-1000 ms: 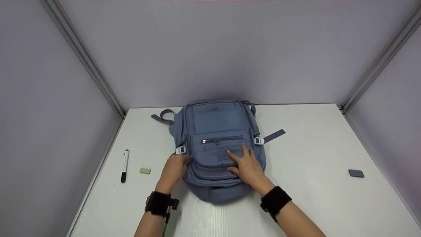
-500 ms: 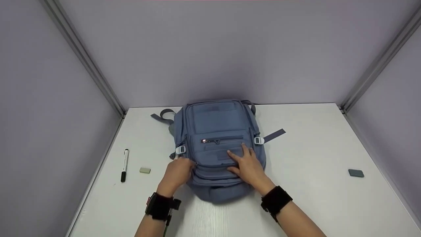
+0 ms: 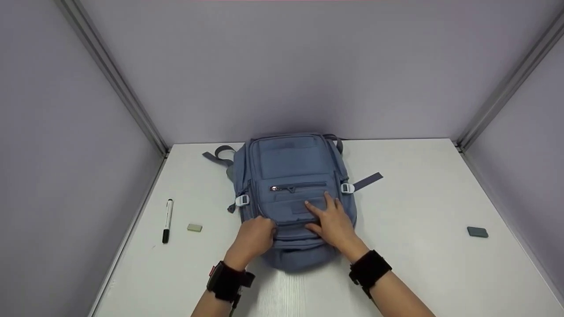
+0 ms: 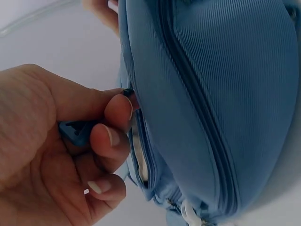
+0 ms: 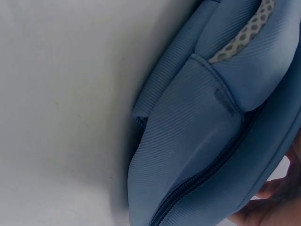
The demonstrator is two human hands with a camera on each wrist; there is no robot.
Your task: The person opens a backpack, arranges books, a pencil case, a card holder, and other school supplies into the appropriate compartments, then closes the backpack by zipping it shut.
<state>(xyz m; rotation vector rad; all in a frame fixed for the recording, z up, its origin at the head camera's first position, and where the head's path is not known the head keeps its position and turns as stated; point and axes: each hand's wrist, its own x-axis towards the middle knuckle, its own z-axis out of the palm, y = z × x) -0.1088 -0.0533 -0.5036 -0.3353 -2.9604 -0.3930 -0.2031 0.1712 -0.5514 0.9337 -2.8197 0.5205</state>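
A blue backpack (image 3: 295, 160) lies front side up on the white table. My left hand (image 3: 255, 235) is at the lower left of its front pocket. Seen from the left wrist, thumb and forefinger pinch a zipper pull (image 4: 75, 133), whose blue triangular loop hangs inside the curled fingers. Below those fingers the zipper is parted, and a pale lining (image 4: 139, 153) shows in the gap (image 4: 145, 175). My right hand (image 3: 335, 224) rests with spread fingers on the lower right of the backpack's front, pressing on the fabric.
To the left lie a white marker with a black cap (image 3: 168, 220) and a small pale green block (image 3: 194, 227). A dark block (image 3: 477, 231) sits far right. Straps (image 3: 368, 181) stick out from the backpack's sides. Grey panels (image 3: 308, 70) enclose the table.
The left hand has slid right and slightly nearer along the front pocket's zipper, from the backpack's left side toward its bottom. The right hand has stayed in place.
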